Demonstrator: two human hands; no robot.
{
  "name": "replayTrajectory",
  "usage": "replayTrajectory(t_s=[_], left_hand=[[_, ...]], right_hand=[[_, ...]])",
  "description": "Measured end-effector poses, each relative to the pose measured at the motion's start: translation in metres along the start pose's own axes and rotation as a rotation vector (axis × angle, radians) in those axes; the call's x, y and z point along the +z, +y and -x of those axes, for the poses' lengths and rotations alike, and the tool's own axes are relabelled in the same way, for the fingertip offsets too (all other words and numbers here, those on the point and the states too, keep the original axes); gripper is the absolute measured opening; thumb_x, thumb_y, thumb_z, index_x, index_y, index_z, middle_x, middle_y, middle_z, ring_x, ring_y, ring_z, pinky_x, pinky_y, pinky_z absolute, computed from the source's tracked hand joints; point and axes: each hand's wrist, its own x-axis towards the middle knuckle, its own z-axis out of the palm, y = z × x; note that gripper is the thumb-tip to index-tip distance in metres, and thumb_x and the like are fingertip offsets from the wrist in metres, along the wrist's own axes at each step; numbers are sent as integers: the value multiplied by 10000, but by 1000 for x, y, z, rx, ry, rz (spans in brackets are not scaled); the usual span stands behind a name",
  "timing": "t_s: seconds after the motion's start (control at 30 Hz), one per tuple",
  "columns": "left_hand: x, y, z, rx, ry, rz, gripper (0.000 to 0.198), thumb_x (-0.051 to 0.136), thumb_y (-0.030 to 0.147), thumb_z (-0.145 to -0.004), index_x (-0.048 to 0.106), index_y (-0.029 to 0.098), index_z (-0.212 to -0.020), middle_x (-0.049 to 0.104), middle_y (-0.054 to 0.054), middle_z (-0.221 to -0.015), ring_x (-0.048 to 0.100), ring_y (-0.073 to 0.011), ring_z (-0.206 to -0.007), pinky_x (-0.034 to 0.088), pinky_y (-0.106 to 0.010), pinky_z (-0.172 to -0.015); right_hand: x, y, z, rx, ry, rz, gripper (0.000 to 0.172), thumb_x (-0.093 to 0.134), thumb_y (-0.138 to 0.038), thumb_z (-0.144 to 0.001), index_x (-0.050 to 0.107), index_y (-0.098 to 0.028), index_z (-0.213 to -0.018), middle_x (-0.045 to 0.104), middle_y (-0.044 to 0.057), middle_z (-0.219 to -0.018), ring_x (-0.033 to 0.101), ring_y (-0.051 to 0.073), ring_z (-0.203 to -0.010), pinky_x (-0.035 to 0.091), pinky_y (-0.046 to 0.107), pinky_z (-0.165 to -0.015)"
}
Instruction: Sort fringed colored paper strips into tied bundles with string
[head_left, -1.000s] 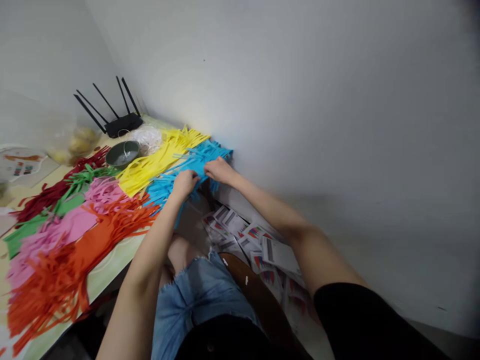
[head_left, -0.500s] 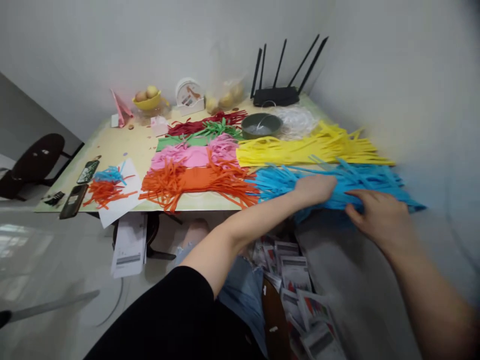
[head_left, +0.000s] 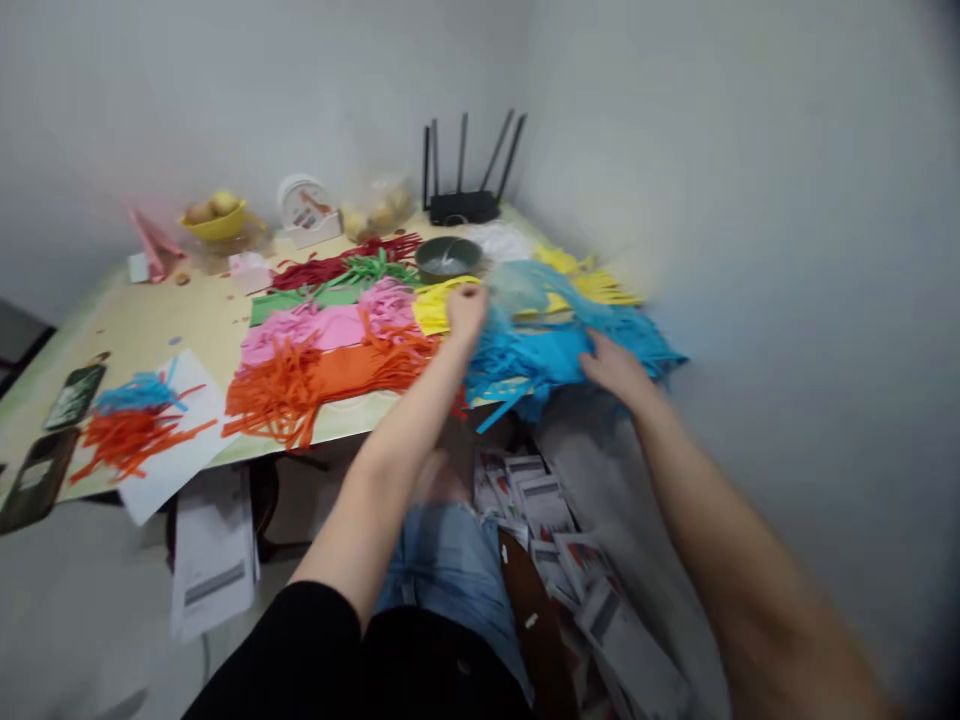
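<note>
A blue fringed sheet [head_left: 551,352], apparently paper or felt, lies along the right end of the table, its strips spreading at both ends. My left hand [head_left: 468,312] is closed in a fist over the yellow fringed sheet [head_left: 433,308]; blurred blue strips trail from it to the right. With its fingers on the blue sheet's front part, my right hand [head_left: 619,372] pinches it near the table edge. Left of the blue sheet is an orange fringed sheet [head_left: 341,373]. Pink [head_left: 337,328], green [head_left: 330,298] and dark red [head_left: 322,270] fringed sheets lie behind it.
A green bowl [head_left: 448,262] and a black router [head_left: 463,207] stand at the back. Loose orange strips [head_left: 127,440] lie on white paper [head_left: 184,435] beside two phones. Printed packets [head_left: 544,505] are piled below the table. Walls close off the back and right.
My left hand has lifted off the blue sheet and moved left, drawing blue strips up. My right hand stays at the blue sheet. The view has swung to the right.
</note>
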Motion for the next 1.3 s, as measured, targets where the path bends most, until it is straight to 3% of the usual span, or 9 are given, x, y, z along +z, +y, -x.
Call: replayTrajectory(t_s=[0.23,0.33,0.43,0.57,0.7,0.83,1.03,1.17,1.3], left_hand=[[-165,14,-48,110,386,90,143,565,168,-777,456,204,-692,496,39,-663,501,-119,-676,408,-215,-675],[-244,22,-27,412,564,28,174,603,185,-785,438,222,-741,465,43,-652,468,-121,-611,394,-224,-605],[-289,30,21,588,435,-221,98,565,223,-829,468,223,-817,505,37,-657,489,-121,-576,403,-230,-590],[-298,33,100,584,-75,-675,69,514,275,-880,529,215,-909,631,-4,-737,594,-149,-637,439,-248,-635],[-301,22,151,543,-357,-783,185,436,344,-955,567,214,-956,676,-22,-801,632,-161,-669,452,-245,-640],[-323,-4,163,436,-293,-722,202,445,356,-956,595,236,-1020,723,-33,-885,690,-185,-771,501,-252,-704],[-324,-17,157,429,-87,-1026,406,479,267,-879,616,176,-1250,673,-191,-1274,605,-370,-1234,470,-533,-1038],[-290,2,147,674,-361,-764,520,618,345,-845,592,221,-1350,546,-124,-1476,396,-320,-1457,323,-504,-1200],[-276,3,135,430,-606,-431,227,598,371,-862,746,222,-948,745,-31,-893,692,-229,-901,549,-358,-889]], right_hand=[[-20,-19,-10,333,-6,161,509,473,-188,-848,661,-38,-1297,694,229,-1264,644,365,-1199,485,462,-1042],[-27,-49,0,287,118,209,451,465,-206,-874,707,-54,-1224,716,224,-1216,650,372,-1174,473,491,-1044],[-29,-114,14,13,309,134,407,470,-269,-912,717,-88,-1179,732,202,-1168,672,342,-1110,485,486,-1023],[-22,-234,37,-645,340,-71,450,592,-389,-909,631,-180,-1306,616,140,-1395,524,299,-1329,382,485,-1140],[-2,-309,47,-1024,-130,-111,312,682,-332,-875,687,-209,-1162,702,97,-1202,597,264,-1180,434,432,-1039],[6,-323,50,-956,-470,-92,125,613,-188,-914,711,-164,-986,748,61,-937,658,178,-845,438,270,-754],[-15,-334,76,-819,-268,312,160,537,-85,-912,688,-136,-902,727,103,-794,577,177,-659,265,290,-578],[-27,-338,85,-864,-376,379,174,528,-82,-909,691,-137,-889,708,85,-742,541,162,-601,241,287,-565],[-40,-318,75,-829,-482,41,96,597,-209,-905,683,-168,-889,682,15,-749,533,128,-620,322,239,-597]])
